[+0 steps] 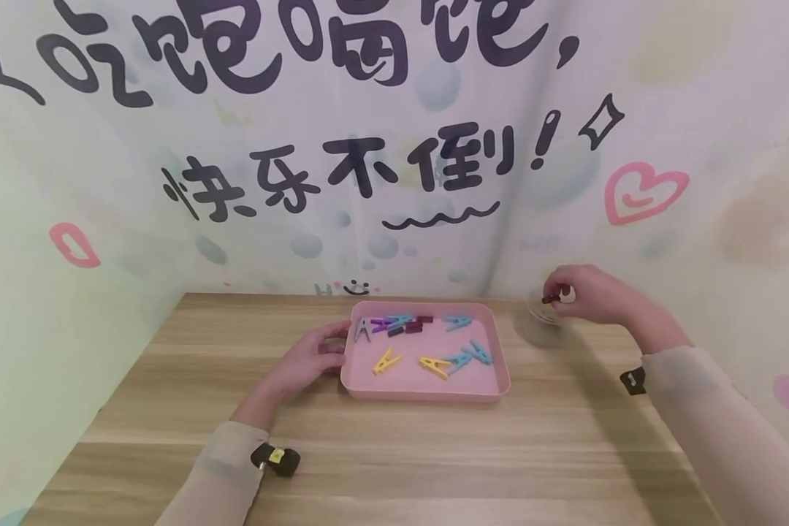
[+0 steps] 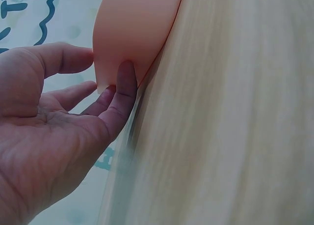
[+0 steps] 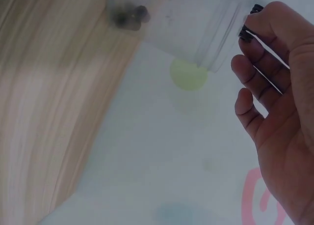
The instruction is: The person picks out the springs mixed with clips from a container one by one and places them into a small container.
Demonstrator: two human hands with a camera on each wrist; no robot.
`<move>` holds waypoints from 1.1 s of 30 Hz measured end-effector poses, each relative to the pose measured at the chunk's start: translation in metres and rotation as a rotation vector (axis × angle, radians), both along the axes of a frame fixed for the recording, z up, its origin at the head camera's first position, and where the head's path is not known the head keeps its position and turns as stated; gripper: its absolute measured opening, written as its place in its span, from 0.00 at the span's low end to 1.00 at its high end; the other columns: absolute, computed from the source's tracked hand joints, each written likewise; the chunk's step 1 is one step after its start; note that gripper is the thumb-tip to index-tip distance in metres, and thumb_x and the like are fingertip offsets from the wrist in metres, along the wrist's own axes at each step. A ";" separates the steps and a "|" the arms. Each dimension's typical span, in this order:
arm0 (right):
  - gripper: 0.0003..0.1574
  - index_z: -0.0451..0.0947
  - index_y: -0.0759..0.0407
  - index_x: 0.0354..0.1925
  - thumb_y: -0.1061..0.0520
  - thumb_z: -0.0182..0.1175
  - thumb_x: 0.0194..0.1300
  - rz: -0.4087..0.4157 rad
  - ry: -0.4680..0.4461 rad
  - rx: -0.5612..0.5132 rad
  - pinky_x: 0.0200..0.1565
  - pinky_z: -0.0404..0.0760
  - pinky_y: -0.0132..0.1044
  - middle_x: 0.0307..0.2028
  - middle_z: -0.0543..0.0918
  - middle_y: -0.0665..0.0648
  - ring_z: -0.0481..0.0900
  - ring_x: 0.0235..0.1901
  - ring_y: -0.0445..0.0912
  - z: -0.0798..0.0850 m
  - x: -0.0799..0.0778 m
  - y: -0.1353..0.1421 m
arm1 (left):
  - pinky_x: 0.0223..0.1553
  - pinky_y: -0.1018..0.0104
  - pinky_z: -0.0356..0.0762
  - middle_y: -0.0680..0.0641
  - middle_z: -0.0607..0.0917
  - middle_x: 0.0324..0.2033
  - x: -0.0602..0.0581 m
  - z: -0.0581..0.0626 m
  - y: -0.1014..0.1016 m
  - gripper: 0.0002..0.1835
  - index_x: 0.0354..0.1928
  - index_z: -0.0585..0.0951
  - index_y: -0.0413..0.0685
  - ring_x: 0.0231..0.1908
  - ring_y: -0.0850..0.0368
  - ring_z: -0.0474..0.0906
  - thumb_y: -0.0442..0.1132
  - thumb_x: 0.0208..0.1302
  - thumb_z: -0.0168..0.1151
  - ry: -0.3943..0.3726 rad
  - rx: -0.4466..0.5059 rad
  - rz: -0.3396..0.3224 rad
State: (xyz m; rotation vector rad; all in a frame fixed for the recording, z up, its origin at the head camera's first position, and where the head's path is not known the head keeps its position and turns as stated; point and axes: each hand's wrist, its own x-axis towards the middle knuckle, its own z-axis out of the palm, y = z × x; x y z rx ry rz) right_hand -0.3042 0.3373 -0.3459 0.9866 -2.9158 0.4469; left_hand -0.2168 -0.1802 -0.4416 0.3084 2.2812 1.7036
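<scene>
A pink tray (image 1: 427, 397) lies on the table with clothes pegs in it: yellow (image 1: 436, 366), blue (image 1: 480, 352), purple and grey. Small dark red blocks (image 1: 414, 329) lie among them. My left hand (image 1: 310, 359) rests against the tray's left end, its thumb and fingertips touching the outside wall (image 2: 132, 28). At the right, my right hand (image 1: 592, 294) pinches a small dark piece (image 1: 551, 299) at the mouth of a clear jar (image 1: 540, 330). In the right wrist view, a few dark pieces (image 3: 128, 17) show at the jar's bottom.
The wood-grain table (image 1: 381, 453) ends at a printed wall sheet (image 1: 368, 241) close behind the tray and jar. The jar stands just right of the tray, near that back edge. Black straps (image 1: 276, 459) sit on both sleeves.
</scene>
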 end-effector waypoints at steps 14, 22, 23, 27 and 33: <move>0.20 0.85 0.60 0.53 0.62 0.73 0.63 -0.067 -0.055 0.035 0.49 0.84 0.52 0.42 0.84 0.52 0.80 0.44 0.50 -0.005 -0.007 0.000 | 0.61 0.53 0.83 0.34 0.69 0.73 -0.001 -0.001 -0.001 0.37 0.82 0.59 0.38 0.65 0.36 0.77 0.26 0.75 0.58 -0.009 0.034 -0.016; 0.34 0.79 0.57 0.67 0.50 0.75 0.66 -0.099 -0.052 -0.012 0.58 0.81 0.60 0.58 0.82 0.61 0.78 0.57 0.59 0.002 -0.002 -0.009 | 0.61 0.53 0.83 0.34 0.69 0.73 -0.002 -0.002 0.000 0.37 0.82 0.59 0.38 0.64 0.37 0.78 0.26 0.74 0.58 -0.003 0.030 -0.016; 0.34 0.79 0.57 0.67 0.50 0.75 0.67 -0.087 -0.049 -0.015 0.58 0.81 0.60 0.59 0.82 0.61 0.78 0.57 0.59 0.003 -0.001 -0.013 | 0.61 0.53 0.83 0.34 0.69 0.73 -0.002 -0.002 -0.001 0.37 0.82 0.59 0.38 0.64 0.37 0.78 0.26 0.74 0.58 -0.001 0.030 -0.016; 0.33 0.79 0.57 0.67 0.52 0.74 0.66 -0.040 -0.044 -0.012 0.59 0.81 0.60 0.59 0.82 0.59 0.78 0.57 0.58 0.006 0.002 -0.027 | 0.60 0.53 0.83 0.34 0.70 0.72 -0.002 -0.002 -0.001 0.37 0.82 0.59 0.38 0.64 0.38 0.78 0.27 0.75 0.58 -0.001 0.028 -0.017; 0.34 0.80 0.56 0.65 0.54 0.77 0.63 0.022 -0.026 0.011 0.57 0.83 0.57 0.56 0.83 0.56 0.80 0.54 0.54 0.004 -0.001 -0.048 | 0.61 0.53 0.83 0.34 0.69 0.73 -0.001 0.000 -0.001 0.37 0.82 0.59 0.38 0.65 0.37 0.78 0.27 0.75 0.58 0.004 0.028 -0.024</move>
